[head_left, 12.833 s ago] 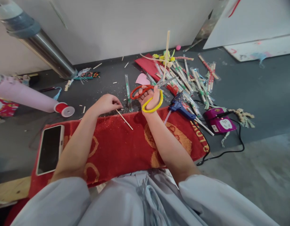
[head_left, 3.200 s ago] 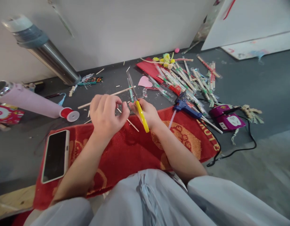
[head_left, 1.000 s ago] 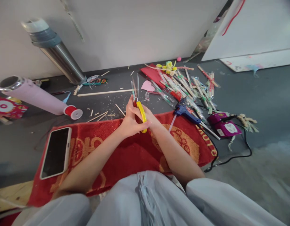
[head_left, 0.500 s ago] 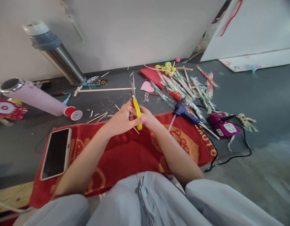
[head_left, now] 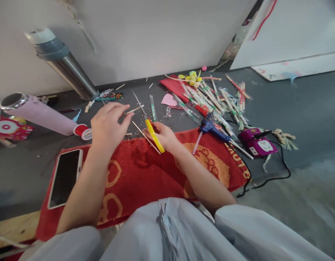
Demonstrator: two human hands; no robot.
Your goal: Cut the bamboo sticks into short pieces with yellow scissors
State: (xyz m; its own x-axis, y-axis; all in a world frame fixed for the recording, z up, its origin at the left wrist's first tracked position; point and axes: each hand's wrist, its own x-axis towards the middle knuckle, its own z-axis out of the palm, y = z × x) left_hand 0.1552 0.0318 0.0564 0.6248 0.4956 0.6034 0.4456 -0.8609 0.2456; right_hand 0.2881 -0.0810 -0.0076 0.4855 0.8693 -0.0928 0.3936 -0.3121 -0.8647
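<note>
Above the near edge of the grey table [head_left: 298, 108], a pair of scissors [head_left: 154, 137] is held in the right hand [head_left: 164, 136], the fingers curled about the handles. The blades are slanted toward the far edge and slightly parted. A wooden stick [head_left: 135, 109] is seen just beside the blades, its other end hidden by the left hand [head_left: 106, 125]. The left thumb and forefinger are held apart at the tips; whether the stick is grasped by them cannot be told.

A thinner stick [head_left: 140, 129] is laid across the far border of a red towel [head_left: 145, 181], which is spread along the table's near edge. On the towel's left end a smartphone [head_left: 64, 177] is placed. A blue glue gun [head_left: 215, 130] is rested at its far right corner, near a purple power socket [head_left: 257, 143] by the table's near edge. Toward the far edge, wrapped sticks [head_left: 208, 97] are heaped beside a pink paper heart [head_left: 168, 100]. At the left, a steel thermos [head_left: 68, 70] is stood near the far edge.
</note>
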